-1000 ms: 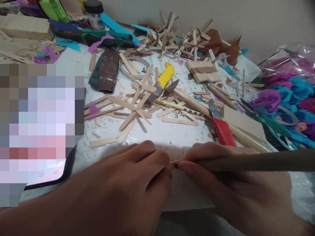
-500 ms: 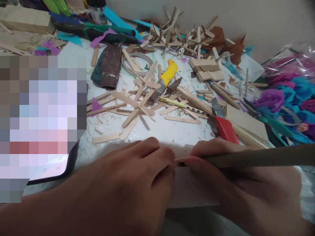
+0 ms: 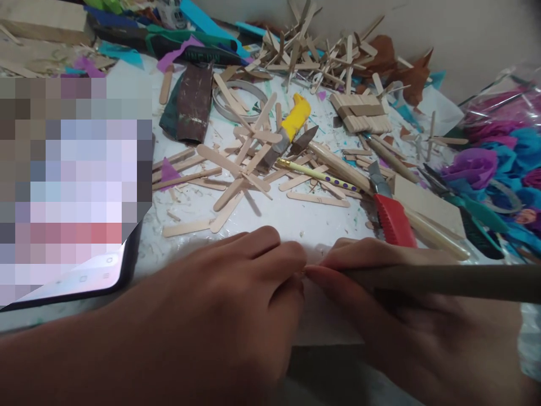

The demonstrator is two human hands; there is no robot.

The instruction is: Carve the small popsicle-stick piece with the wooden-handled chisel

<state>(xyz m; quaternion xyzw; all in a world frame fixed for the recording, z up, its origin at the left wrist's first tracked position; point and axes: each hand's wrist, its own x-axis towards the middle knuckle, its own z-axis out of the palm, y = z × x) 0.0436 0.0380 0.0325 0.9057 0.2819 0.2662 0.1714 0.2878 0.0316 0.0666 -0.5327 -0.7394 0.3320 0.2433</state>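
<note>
My left hand (image 3: 236,293) is closed, thumb and fingers pinched round a thin piece of wood, of which only a speck shows at the fingertips. My right hand (image 3: 380,299) grips a tool with a long, round, grey-brown handle (image 3: 465,281); its working end is hidden behind my fingers. Both sets of fingertips meet just above the near edge of the white table (image 3: 329,316). Beyond them lie wooden craft sticks (image 3: 243,172), several crossed over one another, and a yellow pencil with purple dots (image 3: 316,175). A red-handled cutter (image 3: 393,220) rests past my right hand.
A phone (image 3: 127,265), mostly blurred out, stands at the left. Farther back are a yellow-handled cutter (image 3: 296,118), a tape ring (image 3: 217,104), a pointed wooden-handled blade (image 3: 338,163) and a heap of sticks (image 3: 313,51). Scissors (image 3: 477,217) and paper flowers (image 3: 473,169) lie right.
My right fingertips have come closer to the left ones, covering the bit of wood and dark edge that showed between them. The view has tilted slightly, shifting the table's contents up and right.
</note>
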